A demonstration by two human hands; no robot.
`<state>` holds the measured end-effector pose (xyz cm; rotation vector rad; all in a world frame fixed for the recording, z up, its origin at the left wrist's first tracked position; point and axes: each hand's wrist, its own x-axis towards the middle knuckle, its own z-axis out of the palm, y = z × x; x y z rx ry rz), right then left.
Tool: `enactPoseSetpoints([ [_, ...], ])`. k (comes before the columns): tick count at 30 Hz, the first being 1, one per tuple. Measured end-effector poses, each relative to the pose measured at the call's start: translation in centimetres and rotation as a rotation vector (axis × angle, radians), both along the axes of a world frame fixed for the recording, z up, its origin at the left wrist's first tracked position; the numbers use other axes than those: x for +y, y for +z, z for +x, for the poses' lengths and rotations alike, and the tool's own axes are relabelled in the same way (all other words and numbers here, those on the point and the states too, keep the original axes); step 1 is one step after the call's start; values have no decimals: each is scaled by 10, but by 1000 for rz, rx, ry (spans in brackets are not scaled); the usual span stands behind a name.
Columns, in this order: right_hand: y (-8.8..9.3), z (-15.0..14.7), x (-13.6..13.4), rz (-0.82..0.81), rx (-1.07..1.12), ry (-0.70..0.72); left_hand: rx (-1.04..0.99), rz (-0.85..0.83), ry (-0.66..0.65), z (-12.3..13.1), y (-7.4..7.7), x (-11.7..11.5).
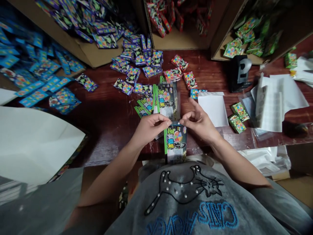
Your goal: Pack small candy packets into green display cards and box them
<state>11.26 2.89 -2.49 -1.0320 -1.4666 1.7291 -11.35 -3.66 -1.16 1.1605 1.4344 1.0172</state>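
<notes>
A black printed candy pack (176, 140) with a green side strip lies at the table's front edge, close to my shirt. At its far end, my left hand (155, 127) pinches the left corner between thumb and fingertips. My right hand (199, 122) pinches the right corner, its index finger raised. A thin shiny strip, apparently clear plastic, shows between the two pinches. Just beyond my hands lie more packs (167, 98) of the same print, overlapping in a fanned pile.
Small purple packets (133, 75) and red packets (180, 62) lie behind the pile. Cardboard boxes (181, 42) of coloured packets line the back. At right are a black tape dispenser (238, 75), a white sheet (213, 109), green packets (236, 124) and clear bags. A large white sheet (36, 140) stands at left.
</notes>
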Motion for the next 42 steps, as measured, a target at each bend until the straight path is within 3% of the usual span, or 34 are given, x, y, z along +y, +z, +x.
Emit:
enactPoseSetpoints([
  [3, 3, 7, -1, 1, 5, 33, 14, 12, -60, -4, 1, 1],
  [7, 9, 25, -6, 128, -28, 95, -36, 54, -129, -4, -2, -3],
  [13, 43, 39, 9, 427, -198, 186, -14, 103, -103, 2, -12, -4],
  [16, 53, 31, 19, 554, -253, 337, 40, 130, -99, 6, -12, -2],
  [19, 48, 20, 22, 624, -325, 407, 68, 149, -90, 9, -10, -2],
  [26, 29, 17, 7, 834, -461, 239, 32, 158, -72, 5, -9, -6],
  [28, 25, 16, 2, 911, -507, 241, 16, 153, -60, 7, -9, -9],
  [31, 18, 9, 1, 896, -534, 293, 6, 140, -32, 6, -7, -18],
  [34, 16, -8, 15, 832, -491, 391, 82, 76, 100, -19, -2, -29],
  [39, -1, -46, 45, 825, -741, 523, 397, -36, 513, -126, 9, -42],
  [42, -22, -53, 37, 890, -871, 669, 716, -56, 559, -161, 16, -43],
])
